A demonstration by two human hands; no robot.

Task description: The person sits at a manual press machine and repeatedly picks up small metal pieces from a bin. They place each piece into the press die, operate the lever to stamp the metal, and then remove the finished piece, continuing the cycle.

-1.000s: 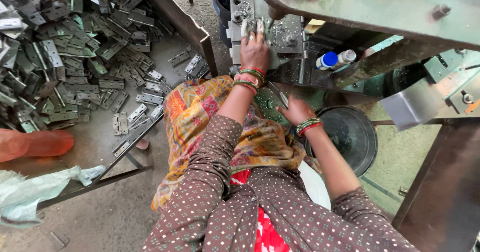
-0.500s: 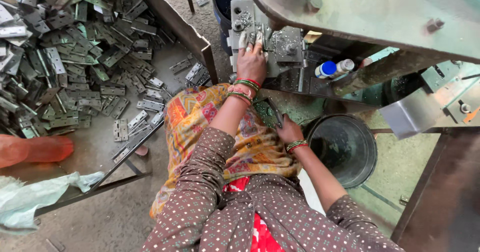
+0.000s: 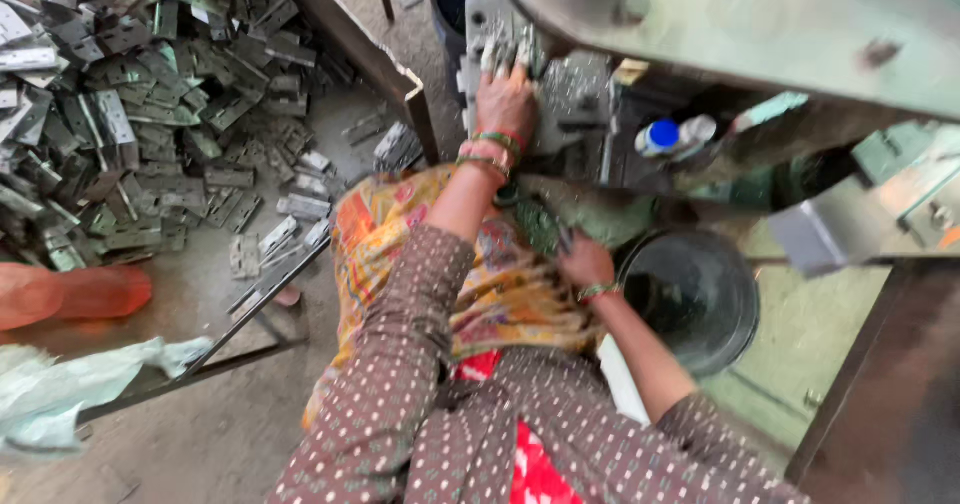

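Reaching up to the grey metal press bed (image 3: 575, 94), the left hand (image 3: 505, 99) lies flat on it with its fingers (image 3: 490, 56) stretched out and close together, pressing on small metal pieces at the bed's far edge; whether they pinch a piece cannot be told. The right hand (image 3: 585, 261) sits lower, just beside the rim of a dark round bucket (image 3: 700, 299), its fingers curled over a green-grey lump (image 3: 590, 209) resting on the lap cloth (image 3: 400, 234); the grip is blurred, so how tight it is cannot be told. A bottle with a blue cap (image 3: 675, 136) lies at the right edge of the press bed. Well apart, on the floor to the left, spreads a heap of flat metal hinges (image 3: 130, 134) behind a slanted metal bar (image 3: 260, 299).
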